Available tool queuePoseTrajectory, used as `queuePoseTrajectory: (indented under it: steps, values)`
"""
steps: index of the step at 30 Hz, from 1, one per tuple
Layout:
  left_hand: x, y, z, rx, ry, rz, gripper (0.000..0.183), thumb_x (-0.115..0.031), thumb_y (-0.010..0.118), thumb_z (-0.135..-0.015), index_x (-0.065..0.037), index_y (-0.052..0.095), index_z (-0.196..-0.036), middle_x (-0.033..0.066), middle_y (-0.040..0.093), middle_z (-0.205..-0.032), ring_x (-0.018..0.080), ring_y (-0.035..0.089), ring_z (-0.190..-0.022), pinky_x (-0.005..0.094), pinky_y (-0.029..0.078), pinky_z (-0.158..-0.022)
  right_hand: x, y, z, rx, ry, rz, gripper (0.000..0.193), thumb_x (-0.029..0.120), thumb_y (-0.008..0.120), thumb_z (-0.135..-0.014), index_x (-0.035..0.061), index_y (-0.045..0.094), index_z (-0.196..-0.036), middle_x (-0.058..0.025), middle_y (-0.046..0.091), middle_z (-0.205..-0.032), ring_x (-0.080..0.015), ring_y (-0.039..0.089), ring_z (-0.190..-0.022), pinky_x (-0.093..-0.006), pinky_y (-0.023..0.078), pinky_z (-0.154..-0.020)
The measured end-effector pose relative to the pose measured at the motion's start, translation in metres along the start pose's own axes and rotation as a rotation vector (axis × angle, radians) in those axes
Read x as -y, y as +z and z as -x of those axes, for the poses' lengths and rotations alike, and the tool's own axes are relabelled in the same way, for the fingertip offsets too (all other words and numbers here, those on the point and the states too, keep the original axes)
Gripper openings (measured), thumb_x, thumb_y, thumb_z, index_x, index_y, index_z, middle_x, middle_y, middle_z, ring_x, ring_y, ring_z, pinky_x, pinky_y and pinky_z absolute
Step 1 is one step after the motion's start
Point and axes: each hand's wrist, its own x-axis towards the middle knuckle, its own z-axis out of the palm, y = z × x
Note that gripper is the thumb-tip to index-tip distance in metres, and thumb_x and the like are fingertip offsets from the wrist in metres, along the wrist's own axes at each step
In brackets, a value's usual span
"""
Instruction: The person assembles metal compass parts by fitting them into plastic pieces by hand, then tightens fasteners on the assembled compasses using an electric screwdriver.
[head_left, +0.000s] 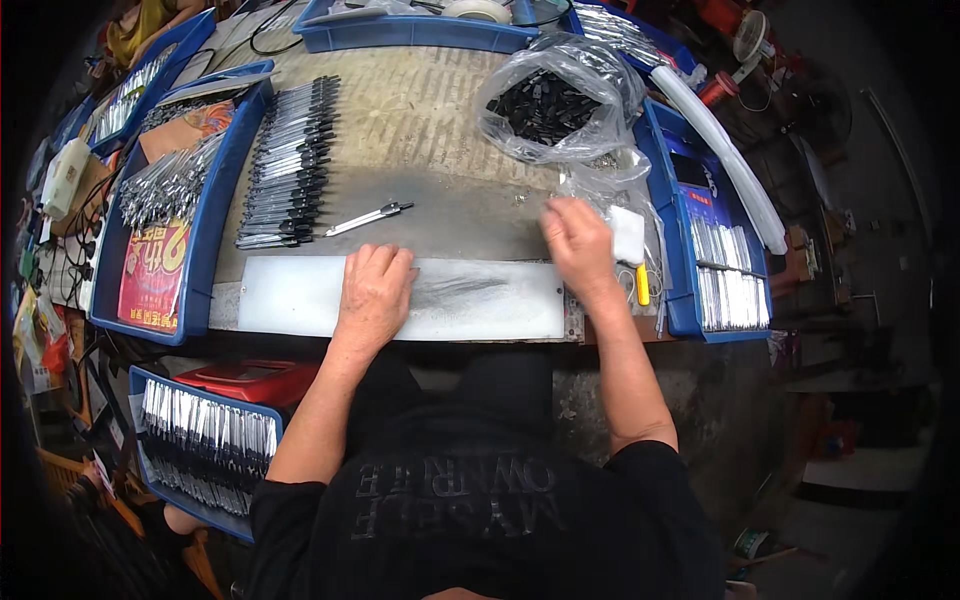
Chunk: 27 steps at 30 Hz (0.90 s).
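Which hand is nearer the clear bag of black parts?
Right. The right hand is on the wearer's side of the bag; the left hand is farther off, lower and to the left, at the white board.

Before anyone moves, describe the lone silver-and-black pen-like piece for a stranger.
Find the long white rectangular board along the near edge of the tan table. Just beyond the left hand lies the silver-and-black pen-like piece. Unlike the row of similar pieces to its left, it lies alone.
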Motion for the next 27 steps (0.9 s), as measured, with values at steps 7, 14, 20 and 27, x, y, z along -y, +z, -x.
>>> queuePoseTrajectory:
  steps: [7,14,20,27]
  values:
    - [-0.002,0.000,-0.001,0.006,0.002,-0.007,0.021,-0.005,0.061,-0.070,-0.003,0.055,-0.089,0.0103,0.054,-0.088,0.0270,0.049,-0.081,0.0371,0.039,-0.072,-0.063,-0.033,-0.018,-0.005,0.211,0.173,0.015,0.010,0.056,-0.078,0.0000,0.063,-0.087,-0.0191,0.061,-0.085,-0.0348,0.059,-0.080,-0.0384,0.047,-0.071]
    - [-0.001,0.000,-0.001,0.011,0.012,-0.005,0.021,-0.005,0.062,-0.070,-0.002,0.055,-0.090,0.0102,0.054,-0.087,0.0268,0.049,-0.081,0.0370,0.039,-0.072,-0.074,-0.025,-0.027,0.489,0.201,0.260,0.020,0.009,0.058,-0.073,0.0060,0.065,-0.092,-0.0204,0.061,-0.084,-0.0337,0.060,-0.080,-0.0390,0.047,-0.073]
    - [-0.002,0.000,-0.001,0.012,-0.003,-0.004,0.020,-0.005,0.061,-0.070,-0.002,0.055,-0.088,0.0100,0.054,-0.086,0.0267,0.049,-0.081,0.0368,0.039,-0.072,-0.069,-0.026,-0.030,0.530,0.128,0.236,0.021,0.007,0.058,-0.071,0.0047,0.063,-0.091,-0.0200,0.060,-0.084,-0.0348,0.059,-0.082,-0.0395,0.046,-0.074]
    - [-0.002,-0.001,-0.001,0.017,-0.006,-0.013,0.020,-0.006,0.061,-0.070,-0.003,0.055,-0.088,0.0100,0.054,-0.088,0.0265,0.049,-0.082,0.0365,0.039,-0.072,-0.077,-0.025,-0.029,0.563,0.038,0.205,0.023,0.003,0.055,-0.068,0.0011,0.059,-0.091,-0.0193,0.057,-0.088,-0.0361,0.055,-0.087,-0.0415,0.043,-0.077]
